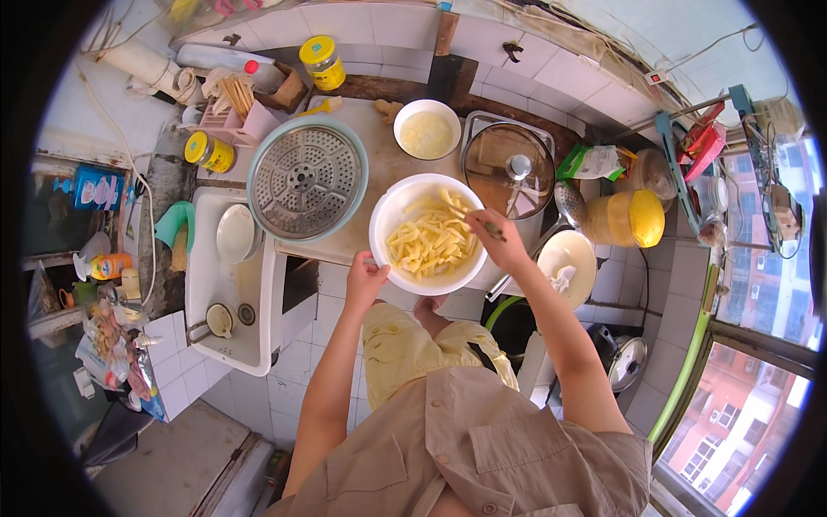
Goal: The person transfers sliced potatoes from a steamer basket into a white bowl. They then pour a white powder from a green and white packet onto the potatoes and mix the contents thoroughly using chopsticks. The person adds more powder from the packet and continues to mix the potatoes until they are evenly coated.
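A large white bowl [380, 258] at the counter's front edge holds pale yellow cut strips [431, 244], which look like potato. My left hand [367, 278] grips the bowl's rim at its lower left. In my right hand [496, 240] is a pair of chopsticks [460, 213], with their tips among the strips at the bowl's right side. Behind it stands a smaller white bowl [426, 129] of cloudy, pale yellow contents. A round perforated metal steamer tray [307, 181] lies in a light blue basin to the left.
A glass lid [491, 161] rests on a metal tray at the right, near a slotted ladle [570, 203] and a cream pan [585, 265]. The white sink [265, 310] at the left holds dishes [236, 229]. Yellow-lidded jars [210, 152] and a pink utensil holder [223, 126] stand behind.
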Tool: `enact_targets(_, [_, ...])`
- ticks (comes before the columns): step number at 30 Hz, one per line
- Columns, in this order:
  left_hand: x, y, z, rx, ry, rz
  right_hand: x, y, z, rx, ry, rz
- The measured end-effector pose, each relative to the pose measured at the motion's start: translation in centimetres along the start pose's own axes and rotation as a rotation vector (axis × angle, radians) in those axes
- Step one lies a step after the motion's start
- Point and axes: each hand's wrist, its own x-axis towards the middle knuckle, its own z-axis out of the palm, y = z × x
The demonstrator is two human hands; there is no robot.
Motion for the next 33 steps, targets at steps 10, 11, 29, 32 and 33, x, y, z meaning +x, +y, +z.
enact_targets(10, [0.0, 0.0, 0.2, -0.001, 0.006, 0.014, 2.8, -2.7, 1.6, -0.153, -0.165, -0.197])
enact_targets(11, [0.1, -0.3, 0.1, -0.023, 0.001, 0.017, 3.5, -2.6, 1.5, -0.155, -0.173, -0.189])
enact_targets(29, [-0.1, 0.2, 0.4, 0.015, 0.013, -0.041, -10.1, -5.5, -0.9, 0.143, 0.16, 0.346])
enact_targets(32, [-0.2, 0.5, 0.3, 0.013, 0.001, -0.028, -11.0, -2.4, 1.5, 0.088, 0.228, 0.266])
enact_targets(33, [-0.3, 0.5, 0.2, 0.008, -0.001, -0.028, -11.2, -1.2, 2.4, 0.147, 0.279, 0.271])
